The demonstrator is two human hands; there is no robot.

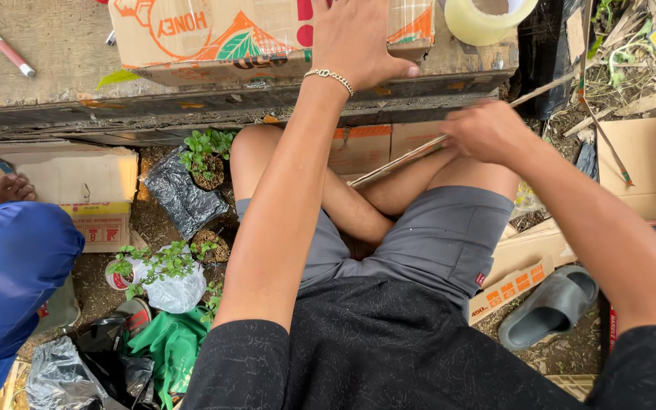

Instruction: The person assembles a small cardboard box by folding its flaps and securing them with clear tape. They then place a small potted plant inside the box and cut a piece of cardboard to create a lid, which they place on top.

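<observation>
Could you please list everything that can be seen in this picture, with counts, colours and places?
cardboard box: one, tan with orange and green print, on the wooden bench at top
wooden bench: one, grey-brown, across the top
tape roll: one, clear yellowish, on the bench, top right
thin stick: one, pale, held over the lap
potted seedlings: several, green in black bags, on the ground at left
white bag: one, beside the seedlings
sandal: one, grey, on the ground at right
another person's sleeve: one, blue, far left
shorts: grey
left hand: flat on the box, bracelet at the wrist
right hand: gripping the stick
</observation>
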